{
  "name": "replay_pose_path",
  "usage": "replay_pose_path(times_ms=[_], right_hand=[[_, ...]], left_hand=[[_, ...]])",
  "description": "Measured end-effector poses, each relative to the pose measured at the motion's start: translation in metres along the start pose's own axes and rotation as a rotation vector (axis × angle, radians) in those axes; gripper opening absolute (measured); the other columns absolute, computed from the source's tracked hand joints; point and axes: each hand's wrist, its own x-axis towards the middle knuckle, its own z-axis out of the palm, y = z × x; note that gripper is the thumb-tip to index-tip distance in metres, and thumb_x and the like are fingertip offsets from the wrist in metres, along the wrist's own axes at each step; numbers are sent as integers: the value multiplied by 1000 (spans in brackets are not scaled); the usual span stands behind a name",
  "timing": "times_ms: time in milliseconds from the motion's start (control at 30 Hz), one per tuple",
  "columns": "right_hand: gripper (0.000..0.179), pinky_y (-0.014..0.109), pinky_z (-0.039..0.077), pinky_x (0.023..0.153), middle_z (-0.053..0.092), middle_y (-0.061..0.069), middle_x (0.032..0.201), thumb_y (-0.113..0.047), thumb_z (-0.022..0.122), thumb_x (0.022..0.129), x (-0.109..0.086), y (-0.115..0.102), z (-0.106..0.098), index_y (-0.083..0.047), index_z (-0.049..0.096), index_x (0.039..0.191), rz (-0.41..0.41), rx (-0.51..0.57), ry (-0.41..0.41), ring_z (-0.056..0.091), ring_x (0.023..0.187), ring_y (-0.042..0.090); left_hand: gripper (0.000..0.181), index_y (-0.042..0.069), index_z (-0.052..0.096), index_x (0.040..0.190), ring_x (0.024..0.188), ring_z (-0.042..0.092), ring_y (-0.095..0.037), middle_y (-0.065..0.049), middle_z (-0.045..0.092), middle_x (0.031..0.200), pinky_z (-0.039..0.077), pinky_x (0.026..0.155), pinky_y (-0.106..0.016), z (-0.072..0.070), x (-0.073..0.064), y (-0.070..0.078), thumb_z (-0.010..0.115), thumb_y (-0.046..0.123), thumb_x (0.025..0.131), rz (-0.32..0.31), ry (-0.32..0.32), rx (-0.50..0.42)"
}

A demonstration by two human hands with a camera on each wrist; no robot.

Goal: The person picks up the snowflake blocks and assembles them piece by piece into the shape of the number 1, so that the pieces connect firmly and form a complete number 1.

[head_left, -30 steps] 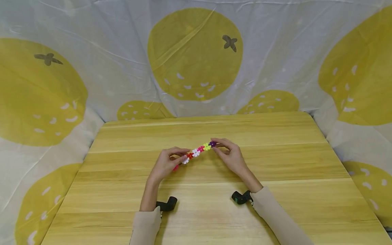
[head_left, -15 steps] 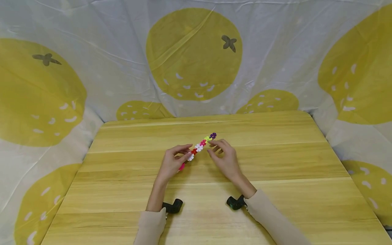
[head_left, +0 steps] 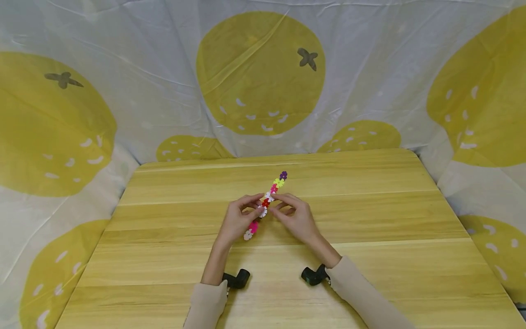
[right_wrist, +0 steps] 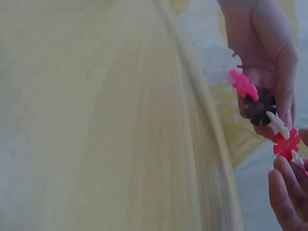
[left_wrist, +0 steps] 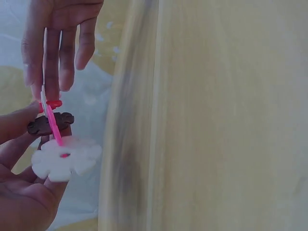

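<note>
A chain of flower-shaped interlocking plastic discs point(head_left: 279, 183) is held above the table, slanting from a purple disc point(head_left: 283, 175) at its far end to a white disc point(head_left: 248, 235) at its near end. My left hand point(head_left: 238, 219) pinches it around its lower middle, thumb over a white disc point(head_left: 263, 211); a brown disc point(left_wrist: 50, 123) shows beside those fingers in the left wrist view. My right hand point(head_left: 297, 219) meets the chain from the right, extended fingertips at the red disc point(right_wrist: 287, 144) and its white neighbour, thumb spread apart. Fingers partly hide the middle discs.
The wooden table point(head_left: 164, 256) spreads beneath both hands. A white cloth with yellow fruit prints point(head_left: 263, 73) hangs behind and beside it. Black wrist-worn devices point(head_left: 238, 278) stick out below both hands.
The chain has turned steeper, its purple end swinging away from me. My right hand has let go of that end and moved down to the chain's middle; my left hand has shifted slightly right.
</note>
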Motion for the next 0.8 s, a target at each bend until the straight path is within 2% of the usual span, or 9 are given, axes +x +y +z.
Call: replay_pose_path(times_ms=[167,267,500,633,800], right_hand=[[54,27,62,84,70,9,127,-11,85,86,1,1,-2,-13,67,137,63,86,-74,74,104,28],[56,27,62,85,68,8,131,-11,85,86,1,3,-3,-14,66,139,87,109,-98,74,105,26],[55,25,62,84,64,16,136,0,80,88,2,6,-6,-6,64,140,68,175,-117,73,104,33],[54,23,61,84,64,19,136,3,79,88,3,8,-7,-4,63,139,75,186,-126,73,104,35],[54,22,61,83,65,19,135,3,78,88,8,11,-6,-4,63,140,118,141,-149,74,103,32]], left_hand=[[39,5,68,135,103,63,-19,-18,69,112,56,85,-18,-2,0,0,71,4,96,-7,-65,-33],[43,3,65,138,106,64,-21,-20,68,117,56,88,-18,-5,0,-1,70,1,96,6,-115,-54],[61,1,54,148,115,62,-32,-30,60,130,58,87,-20,-10,0,-3,69,-13,90,15,-243,-185],[66,0,51,150,115,63,-31,-31,58,132,60,87,-22,-10,0,-4,69,-16,89,-5,-257,-218],[68,0,50,150,113,65,-29,-27,61,129,59,87,-22,-8,2,-6,72,-14,88,-26,-234,-151]])
